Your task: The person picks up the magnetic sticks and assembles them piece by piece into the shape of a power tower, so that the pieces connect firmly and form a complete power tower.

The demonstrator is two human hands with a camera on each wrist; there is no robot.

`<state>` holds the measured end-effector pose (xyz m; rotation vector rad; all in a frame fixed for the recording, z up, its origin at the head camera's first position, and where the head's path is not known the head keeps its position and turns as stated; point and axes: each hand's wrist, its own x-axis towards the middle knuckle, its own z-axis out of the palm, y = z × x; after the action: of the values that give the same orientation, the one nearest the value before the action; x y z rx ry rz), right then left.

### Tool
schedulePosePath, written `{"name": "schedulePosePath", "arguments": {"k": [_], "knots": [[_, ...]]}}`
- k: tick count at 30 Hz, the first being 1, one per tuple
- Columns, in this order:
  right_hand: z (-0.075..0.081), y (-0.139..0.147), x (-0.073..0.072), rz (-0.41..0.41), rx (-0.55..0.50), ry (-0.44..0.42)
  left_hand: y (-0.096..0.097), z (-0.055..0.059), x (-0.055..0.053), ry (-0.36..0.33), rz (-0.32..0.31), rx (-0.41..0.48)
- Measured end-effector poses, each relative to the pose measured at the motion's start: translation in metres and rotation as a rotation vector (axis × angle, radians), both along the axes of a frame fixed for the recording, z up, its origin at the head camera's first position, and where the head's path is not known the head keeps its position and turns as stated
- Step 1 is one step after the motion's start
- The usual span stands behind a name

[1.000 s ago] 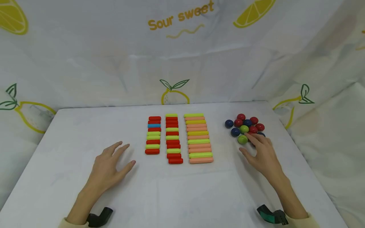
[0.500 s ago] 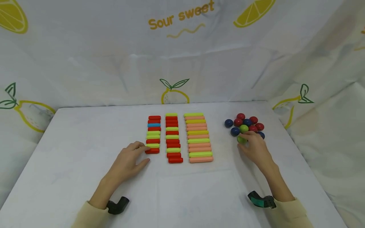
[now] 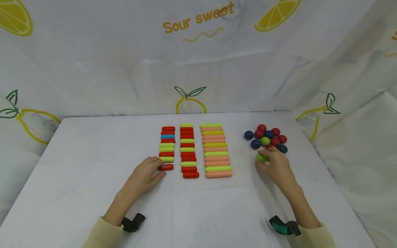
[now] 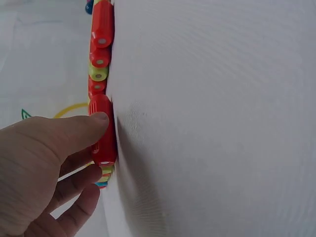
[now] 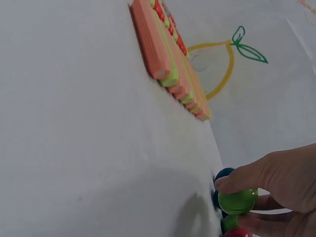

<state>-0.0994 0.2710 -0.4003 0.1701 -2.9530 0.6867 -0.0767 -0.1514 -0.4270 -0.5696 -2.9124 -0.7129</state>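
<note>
My left hand (image 3: 141, 177) pinches a short red stick (image 3: 168, 167) at the near end of the left column of short sticks (image 3: 167, 145). A small gap parts that stick from the lime one behind it. In the left wrist view, the thumb lies along the red stick (image 4: 102, 143), which sits on the cloth. With thumb and fingers, my right hand (image 3: 279, 170) holds a green ball (image 3: 261, 158) just in front of the ball cluster (image 3: 274, 141). The right wrist view has this green ball (image 5: 237, 202) close up, with blue, green and red balls behind it.
A middle column of red and lime short sticks (image 3: 187, 149) and a right column of longer peach, yellow and lime sticks (image 3: 216, 154) lie between the hands. A white cloth covers the table (image 3: 198, 213). A lemon-print curtain (image 3: 108, 69) hangs behind.
My left hand has moved right to the left column, gripped its nearest red stick and drawn it slightly nearer. My right hand has closed on the green ball and pulled it away from the cluster.
</note>
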Motion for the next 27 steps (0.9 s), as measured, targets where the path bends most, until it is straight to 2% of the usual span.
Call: {"name": "schedulePosePath", "arguments": {"k": [6, 12, 17, 22, 27], "knots": [[0.013, -0.030, 0.013, 0.057, -0.077, 0.047, 0.005, 0.000, 0.002, -0.038, 0.008, -0.005], [0.015, -0.066, 0.023, 0.178, -0.182, 0.050, 0.012, -0.001, 0.004, -0.091, 0.047, 0.001], [0.011, -0.095, 0.032, 0.274, -0.293, -0.018, 0.019, 0.005, 0.018, -0.122, 0.060, 0.056], [0.005, -0.123, 0.039, 0.379, -0.351, -0.118, 0.030, 0.012, 0.035, -0.096, 0.007, 0.129], [0.000, -0.144, 0.046, 0.454, -0.387, -0.179, 0.041, 0.015, 0.046, -0.114, -0.034, 0.154]]}}
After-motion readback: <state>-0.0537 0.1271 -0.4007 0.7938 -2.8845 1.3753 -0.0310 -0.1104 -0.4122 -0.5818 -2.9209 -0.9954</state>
